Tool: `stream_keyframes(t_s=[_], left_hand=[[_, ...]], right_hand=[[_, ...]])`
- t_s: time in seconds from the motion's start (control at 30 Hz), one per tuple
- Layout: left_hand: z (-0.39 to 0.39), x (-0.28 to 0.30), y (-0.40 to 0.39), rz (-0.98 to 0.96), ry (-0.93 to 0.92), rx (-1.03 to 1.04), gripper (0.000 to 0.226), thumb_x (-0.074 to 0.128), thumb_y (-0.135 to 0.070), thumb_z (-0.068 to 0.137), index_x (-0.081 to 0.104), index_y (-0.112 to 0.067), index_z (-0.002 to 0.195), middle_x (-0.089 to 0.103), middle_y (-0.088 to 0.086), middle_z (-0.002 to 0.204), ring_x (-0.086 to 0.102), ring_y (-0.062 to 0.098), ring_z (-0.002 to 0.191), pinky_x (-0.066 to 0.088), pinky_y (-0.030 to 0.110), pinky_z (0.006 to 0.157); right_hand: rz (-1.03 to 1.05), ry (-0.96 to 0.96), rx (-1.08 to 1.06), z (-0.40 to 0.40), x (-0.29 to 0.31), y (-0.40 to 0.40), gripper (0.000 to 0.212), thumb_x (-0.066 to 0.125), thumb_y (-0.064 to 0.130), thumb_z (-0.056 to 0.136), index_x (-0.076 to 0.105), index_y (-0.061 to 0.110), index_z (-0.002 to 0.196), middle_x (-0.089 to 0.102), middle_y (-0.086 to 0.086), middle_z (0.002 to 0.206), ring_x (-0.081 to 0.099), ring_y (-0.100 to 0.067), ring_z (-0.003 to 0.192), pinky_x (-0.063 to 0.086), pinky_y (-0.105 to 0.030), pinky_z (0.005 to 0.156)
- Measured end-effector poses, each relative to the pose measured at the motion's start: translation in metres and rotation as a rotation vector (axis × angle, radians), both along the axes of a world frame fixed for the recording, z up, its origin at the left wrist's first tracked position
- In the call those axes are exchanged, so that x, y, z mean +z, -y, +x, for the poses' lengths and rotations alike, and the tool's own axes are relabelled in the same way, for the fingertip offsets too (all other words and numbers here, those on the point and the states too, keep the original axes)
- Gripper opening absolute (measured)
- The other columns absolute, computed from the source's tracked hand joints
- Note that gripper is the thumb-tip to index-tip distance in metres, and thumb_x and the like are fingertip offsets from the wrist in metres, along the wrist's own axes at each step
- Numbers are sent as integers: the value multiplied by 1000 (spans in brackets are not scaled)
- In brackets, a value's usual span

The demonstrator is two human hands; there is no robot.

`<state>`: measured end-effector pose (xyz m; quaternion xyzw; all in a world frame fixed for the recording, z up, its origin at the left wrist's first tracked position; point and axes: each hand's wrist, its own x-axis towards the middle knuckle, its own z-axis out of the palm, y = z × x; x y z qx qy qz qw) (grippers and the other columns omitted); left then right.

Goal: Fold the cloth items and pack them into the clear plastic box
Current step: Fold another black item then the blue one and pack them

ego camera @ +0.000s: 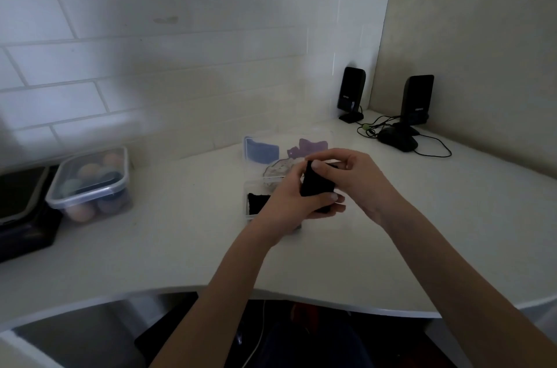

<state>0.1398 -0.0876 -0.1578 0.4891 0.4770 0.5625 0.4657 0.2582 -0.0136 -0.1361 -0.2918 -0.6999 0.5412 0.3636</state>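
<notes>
A lidded tub [90, 183] of coloured balls sits at the tabletop's [180, 247] left. At centre, both hands work a small black cloth [316, 186] above the clear box [251, 186], which already holds another black piece [256, 203]. The left hand [289, 204] holds the cloth from below in a closed grip; the right hand [349, 174] pinches its top. Blue cloth [262, 152] and purple cloth [307, 147] lie beyond. Two speakers [351, 93] stand far right.

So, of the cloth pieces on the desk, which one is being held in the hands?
The black cloth, pinched between the left hand and right hand. The blue cloth and purple cloth lie behind, untouched.
</notes>
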Motion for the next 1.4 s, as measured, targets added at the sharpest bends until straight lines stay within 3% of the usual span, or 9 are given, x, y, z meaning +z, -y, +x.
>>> stream_keyframes(t_s=[0.13,0.3,0.43,0.63,0.83,1.07,1.2,1.3,1.4], left_hand=[[0,-2,-1,15,-128,61,53,65,6,81,43,-13,126,66,10,100,70,22,82,58,45,82],[-4,3,-1,-2,-277,154,95,78,-5,70,26,-25,146,63,-1,112,70,18,92,59,37,81],[-23,16,0,61,-495,227,64,78,-10,71,53,-27,128,74,3,100,70,9,89,54,23,81],[-47,14,-4,111,-902,306,51,68,-4,78,57,-22,124,61,4,110,58,11,92,43,6,76],[-72,0,7,88,-902,465,46,59,9,71,67,-22,104,59,-9,96,52,6,86,33,-6,70],[-67,-12,7,12,-921,383,39,60,6,73,68,-23,98,63,-7,95,56,11,93,47,24,87],[-65,-13,4,-4,-955,373,37,61,3,74,68,-23,98,66,-7,94,57,12,92,48,31,90],[-63,-15,3,-14,-996,372,35,62,0,75,68,-24,100,64,-11,91,54,8,90,47,35,93],[-63,-17,2,-31,-1013,374,35,62,-1,76,67,-25,101,66,-9,98,56,10,93,45,40,96]], right_hand=[[25,108,103,9,-2,-6,28,67,20,85,68,16,112,74,-9,102,69,-23,97,55,-38,89],[91,107,107,14,6,-7,19,63,11,87,69,13,104,74,-8,97,69,-14,83,55,-29,78],[124,-9,40,11,11,-12,18,63,-3,84,66,-1,101,69,1,88,65,6,70,48,-9,62],[475,229,-122,1,-1,-17,19,71,5,78,71,20,89,67,10,79,62,4,66,45,-4,62],[720,497,25,-1,-6,-17,20,69,1,76,67,14,91,57,7,85,53,-13,77,46,-18,66],[925,680,174,-11,-4,-25,20,70,9,75,54,13,85,46,9,85,44,-11,77,36,-12,62],[737,874,349,-17,-3,-31,22,71,9,76,60,11,95,48,13,77,45,-4,68,37,-10,60],[618,978,442,-21,-2,-39,14,71,16,79,64,15,90,61,-1,83,56,-17,76,48,-27,71],[507,948,464,-21,-1,-42,6,68,13,83,64,16,80,64,1,74,59,-6,65,47,-17,63]])
